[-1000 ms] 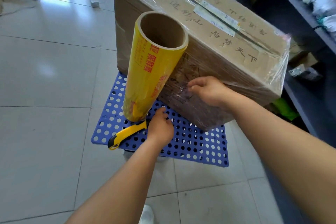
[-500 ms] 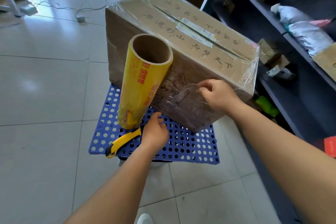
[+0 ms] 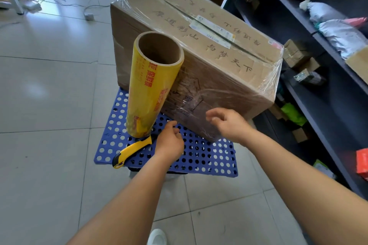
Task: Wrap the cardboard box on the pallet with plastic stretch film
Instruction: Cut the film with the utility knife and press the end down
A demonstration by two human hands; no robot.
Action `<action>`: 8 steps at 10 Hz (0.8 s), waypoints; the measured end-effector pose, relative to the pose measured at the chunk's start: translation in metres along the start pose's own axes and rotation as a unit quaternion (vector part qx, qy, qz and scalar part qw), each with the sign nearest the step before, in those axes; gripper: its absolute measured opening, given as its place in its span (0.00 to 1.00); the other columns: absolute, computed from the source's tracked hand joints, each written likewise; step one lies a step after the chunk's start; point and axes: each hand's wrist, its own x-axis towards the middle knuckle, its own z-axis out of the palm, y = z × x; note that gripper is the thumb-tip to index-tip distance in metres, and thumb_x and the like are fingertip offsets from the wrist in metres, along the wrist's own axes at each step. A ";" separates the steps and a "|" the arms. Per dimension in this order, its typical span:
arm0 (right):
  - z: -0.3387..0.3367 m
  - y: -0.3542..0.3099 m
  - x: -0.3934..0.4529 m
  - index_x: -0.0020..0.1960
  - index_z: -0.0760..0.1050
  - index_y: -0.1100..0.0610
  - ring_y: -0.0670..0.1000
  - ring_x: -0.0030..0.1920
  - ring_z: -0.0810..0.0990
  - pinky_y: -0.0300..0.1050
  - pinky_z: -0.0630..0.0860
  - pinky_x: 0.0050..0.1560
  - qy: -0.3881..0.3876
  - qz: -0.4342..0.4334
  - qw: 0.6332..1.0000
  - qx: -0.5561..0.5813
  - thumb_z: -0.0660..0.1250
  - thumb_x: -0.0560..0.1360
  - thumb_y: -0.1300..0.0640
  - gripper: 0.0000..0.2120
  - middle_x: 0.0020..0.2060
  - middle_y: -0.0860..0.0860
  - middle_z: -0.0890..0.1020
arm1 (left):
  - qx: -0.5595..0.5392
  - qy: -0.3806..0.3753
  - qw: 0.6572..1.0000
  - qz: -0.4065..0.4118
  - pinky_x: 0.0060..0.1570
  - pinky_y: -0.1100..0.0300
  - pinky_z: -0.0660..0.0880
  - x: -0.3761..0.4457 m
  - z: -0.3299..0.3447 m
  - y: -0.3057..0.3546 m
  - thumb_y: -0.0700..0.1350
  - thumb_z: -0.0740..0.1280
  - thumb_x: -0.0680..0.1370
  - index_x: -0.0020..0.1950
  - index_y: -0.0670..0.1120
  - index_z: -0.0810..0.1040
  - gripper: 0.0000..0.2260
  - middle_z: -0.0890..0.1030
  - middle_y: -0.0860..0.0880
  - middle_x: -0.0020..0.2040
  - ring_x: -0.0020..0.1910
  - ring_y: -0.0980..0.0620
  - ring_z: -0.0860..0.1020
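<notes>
A brown cardboard box (image 3: pixel 209 59) with handwritten characters, covered in clear stretch film, stands on a blue perforated pallet (image 3: pixel 209 161). The yellow film roll (image 3: pixel 147 89) stands on end on the pallet and leans against the box's near face. A yellow utility knife (image 3: pixel 130 151) lies on the pallet at the roll's foot. My left hand (image 3: pixel 169 142) hovers just right of the knife's end with loosely curled fingers and holds nothing. My right hand (image 3: pixel 229 123) hangs in front of the box's lower near face, fingers loosely curled, off the film.
Dark shelving (image 3: pixel 322 32) with small boxes and bags runs along the right, close to the box. Cables and a power strip (image 3: pixel 88 16) lie on the tiled floor behind. Open floor tiles spread to the left. A white shoe tip (image 3: pixel 157 236) shows below.
My right hand has come off the film on the box's near face and drawn back toward me. My left hand stays beside the knife. The roll and box have not moved.
</notes>
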 end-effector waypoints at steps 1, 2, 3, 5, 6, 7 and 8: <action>0.020 0.026 0.026 0.74 0.63 0.59 0.52 0.71 0.68 0.39 0.65 0.63 -0.070 0.068 0.993 0.060 0.54 0.81 0.67 0.21 0.70 0.53 0.71 | -0.009 -0.004 1.000 0.003 0.52 0.54 0.73 0.004 0.001 -0.005 0.39 0.56 0.81 0.73 0.46 0.59 0.21 0.71 0.46 0.66 0.57 0.48 0.73; 0.045 0.066 0.055 0.72 0.65 0.64 0.57 0.72 0.67 0.43 0.63 0.70 -0.074 0.102 0.990 0.057 0.51 0.77 0.76 0.25 0.70 0.58 0.69 | -0.023 0.011 1.000 0.010 0.50 0.58 0.72 0.012 0.004 -0.015 0.37 0.57 0.81 0.73 0.45 0.60 0.21 0.73 0.49 0.59 0.51 0.53 0.72; 0.073 0.097 0.078 0.63 0.74 0.63 0.59 0.71 0.68 0.49 0.63 0.72 -0.071 0.113 0.989 0.068 0.52 0.77 0.76 0.21 0.69 0.61 0.72 | -0.006 0.076 0.996 0.046 0.49 0.62 0.70 0.023 0.008 -0.025 0.35 0.59 0.78 0.70 0.43 0.67 0.19 0.77 0.45 0.57 0.48 0.54 0.72; 0.094 0.117 0.088 0.69 0.69 0.65 0.60 0.71 0.68 0.50 0.66 0.69 -0.088 0.114 0.982 0.125 0.53 0.78 0.75 0.22 0.69 0.60 0.71 | 0.002 0.097 0.993 0.065 0.48 0.61 0.71 0.037 0.019 -0.033 0.34 0.60 0.77 0.68 0.43 0.68 0.19 0.74 0.51 0.50 0.39 0.61 0.72; 0.080 0.087 0.081 0.71 0.66 0.64 0.57 0.73 0.64 0.47 0.63 0.71 -0.095 0.072 0.983 0.139 0.51 0.78 0.77 0.25 0.71 0.59 0.69 | -0.008 0.080 0.996 0.048 0.38 0.67 0.72 0.040 0.019 -0.034 0.33 0.57 0.79 0.70 0.42 0.65 0.19 0.73 0.53 0.48 0.36 0.64 0.69; 0.077 0.066 0.089 0.74 0.63 0.56 0.48 0.73 0.64 0.45 0.61 0.73 -0.090 0.018 0.984 0.152 0.52 0.81 0.69 0.23 0.72 0.49 0.68 | 0.009 0.084 0.996 0.031 0.30 0.74 0.70 0.044 0.016 -0.035 0.34 0.53 0.82 0.72 0.42 0.62 0.18 0.71 0.55 0.45 0.38 0.64 0.69; 0.090 0.058 0.098 0.76 0.59 0.56 0.50 0.75 0.61 0.47 0.63 0.72 -0.108 0.011 0.985 0.131 0.52 0.80 0.71 0.26 0.75 0.50 0.64 | 0.009 0.105 0.993 0.047 0.39 0.65 0.71 0.037 0.015 -0.032 0.33 0.58 0.79 0.69 0.41 0.67 0.18 0.74 0.51 0.49 0.42 0.57 0.73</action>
